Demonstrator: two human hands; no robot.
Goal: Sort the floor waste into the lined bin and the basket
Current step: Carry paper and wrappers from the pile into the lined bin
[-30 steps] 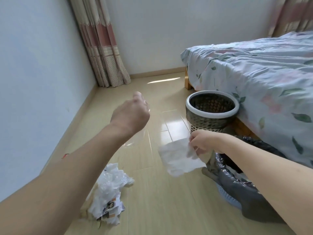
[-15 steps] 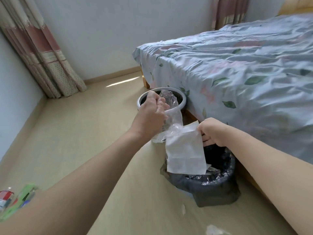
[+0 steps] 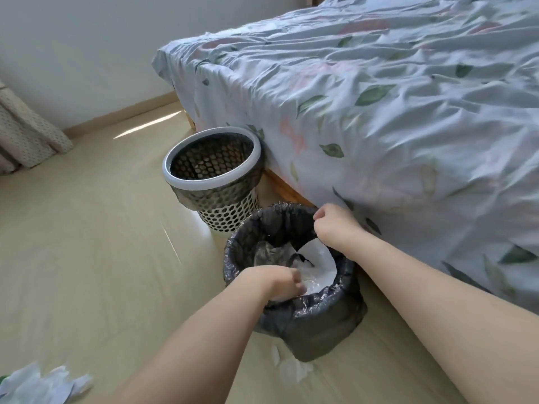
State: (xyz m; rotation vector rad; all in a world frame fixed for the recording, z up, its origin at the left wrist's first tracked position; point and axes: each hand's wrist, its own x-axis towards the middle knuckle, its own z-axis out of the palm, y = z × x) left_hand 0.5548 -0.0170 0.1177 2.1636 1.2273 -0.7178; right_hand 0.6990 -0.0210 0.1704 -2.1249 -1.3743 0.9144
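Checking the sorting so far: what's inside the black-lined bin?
In the lined bin: a white paper sheet and crinkled clear plastic by the left hand. Anything beneath them is hidden.

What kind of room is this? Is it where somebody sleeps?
Most likely a bedroom. A bed with a leaf-print sheet fills the right side, a curtain hangs in the far left corner, and a basket and a lined bin stand on the floor beside the bed.
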